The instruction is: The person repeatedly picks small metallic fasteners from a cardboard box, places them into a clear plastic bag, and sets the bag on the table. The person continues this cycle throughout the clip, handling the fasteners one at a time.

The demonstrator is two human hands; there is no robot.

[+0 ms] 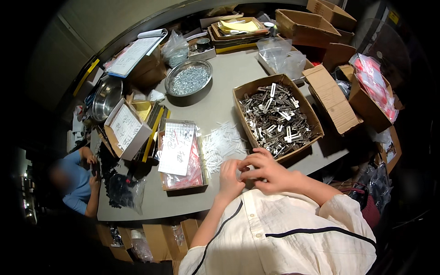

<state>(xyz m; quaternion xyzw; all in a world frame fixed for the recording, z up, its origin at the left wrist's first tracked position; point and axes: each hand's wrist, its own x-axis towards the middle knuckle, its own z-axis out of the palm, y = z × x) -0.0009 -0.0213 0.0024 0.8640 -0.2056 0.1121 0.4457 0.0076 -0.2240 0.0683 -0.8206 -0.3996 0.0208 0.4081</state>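
My left hand (pixel 230 179) and my right hand (pixel 265 171) meet at the table's near edge, close to my shirt. Both have curled fingers pressed together around something small; a bit of pale grey shows between them, too little to name. Just beyond the left hand lies a loose pile of small white strips (pixel 223 141). Past the right hand stands an open cardboard box (pixel 242 110), filled with slotted metal pieces (pixel 275 120), some dark and some shiny.
Left of the pile sits a box of reddish plastic bags (pixel 197 172) under a written sheet (pixel 176 146). A metal bowl (pixel 174 94) of small silvery parts stands farther back. Black pieces in a clear bag (pixel 126 190) lie at left, near another person (pixel 78 183). Cartons (pixel 332 98) crowd the right.
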